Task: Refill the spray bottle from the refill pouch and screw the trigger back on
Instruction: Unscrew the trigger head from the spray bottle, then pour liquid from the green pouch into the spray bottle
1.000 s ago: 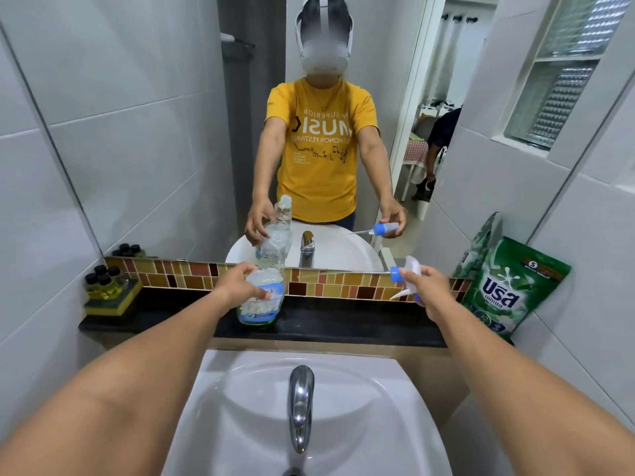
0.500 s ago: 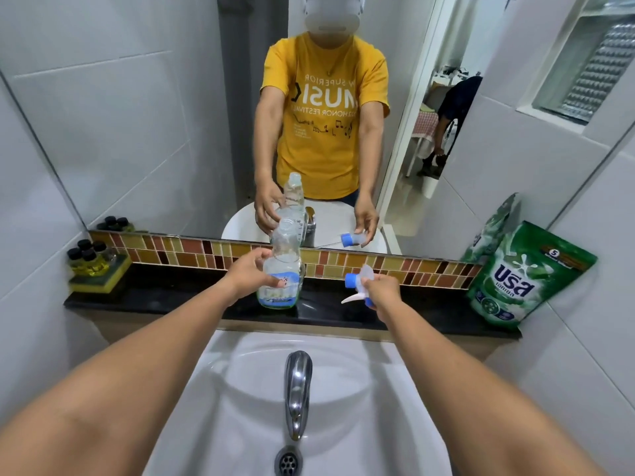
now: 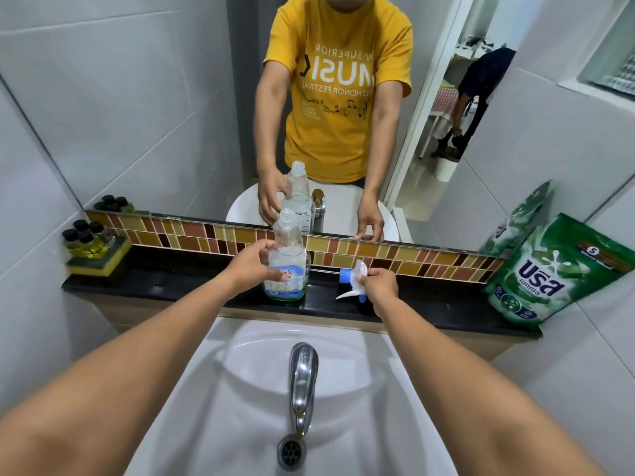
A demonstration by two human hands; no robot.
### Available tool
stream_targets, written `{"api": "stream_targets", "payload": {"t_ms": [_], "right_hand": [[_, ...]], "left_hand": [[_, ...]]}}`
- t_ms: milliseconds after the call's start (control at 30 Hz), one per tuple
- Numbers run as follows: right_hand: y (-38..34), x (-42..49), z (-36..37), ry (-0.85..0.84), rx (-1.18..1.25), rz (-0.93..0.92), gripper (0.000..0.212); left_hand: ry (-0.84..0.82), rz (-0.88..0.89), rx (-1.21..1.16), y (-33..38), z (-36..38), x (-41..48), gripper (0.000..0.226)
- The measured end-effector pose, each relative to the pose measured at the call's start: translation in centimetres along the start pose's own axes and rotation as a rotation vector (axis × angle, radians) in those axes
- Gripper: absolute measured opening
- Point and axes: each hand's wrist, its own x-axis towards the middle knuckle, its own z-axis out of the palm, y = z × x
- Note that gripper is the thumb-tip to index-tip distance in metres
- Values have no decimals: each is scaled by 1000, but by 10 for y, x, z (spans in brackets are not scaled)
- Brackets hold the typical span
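A clear spray bottle [image 3: 288, 255] with a blue and white label stands upright on the black ledge [image 3: 165, 281], its neck open with no trigger on it. My left hand [image 3: 254, 266] grips its left side. The white and blue trigger head [image 3: 352, 281] lies low over the ledge just right of the bottle, held in my right hand [image 3: 378, 285], its thin dip tube pointing left toward the bottle. A green refill pouch [image 3: 553, 273] leans against the wall at the right end of the ledge.
A white sink [image 3: 343, 389] with a chrome tap [image 3: 302, 379] lies below the ledge. Small bottles of yellow liquid on a yellow sponge [image 3: 89, 249] sit at the ledge's left end. A mirror above the tiled strip reflects a person and the bottle.
My right hand has carried the trigger head from the right toward the bottle and lowered it to the ledge. My left hand stays on the bottle. The camera has tilted down.
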Motion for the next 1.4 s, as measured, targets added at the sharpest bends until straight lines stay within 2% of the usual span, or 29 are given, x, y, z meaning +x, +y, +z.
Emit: {"api": "stream_targets", "payload": {"t_ms": [200,367,533,633,733,833,1067,1233,1300,1400], "right_hand": [[3,2,4,4,-25,-7,30],[2,-2,3,16,-25,-19,44],[-1,-14,0,10,20,-103,42],[-5,-29,2,-93,65,-239,43],[-9,-46,10,-239,67,-344,54],[-15,-60,21,-329,45,-390,64],[-21,-75,45,-373,36,-397,56],[-22,-82,39,-335,27,-377,57],[-21,-82,25,-283,23,-386,55],[-16,-78,-8,-198,10,-412,47]], "left_hand": [[13,18,-42,1,0,2,66],[34,47,-78,0,-1,-2,71],[56,53,-102,-4,-5,-3,71],[97,58,-116,-8,-6,-5,70],[144,37,-106,-13,-7,-8,76],[189,6,-105,-16,-7,-12,68],[231,-22,-137,-16,-2,-17,52],[247,-35,-97,-14,-2,-22,61],[319,-3,-30,-10,-2,-30,63],[559,191,38,8,6,-54,42]]}}
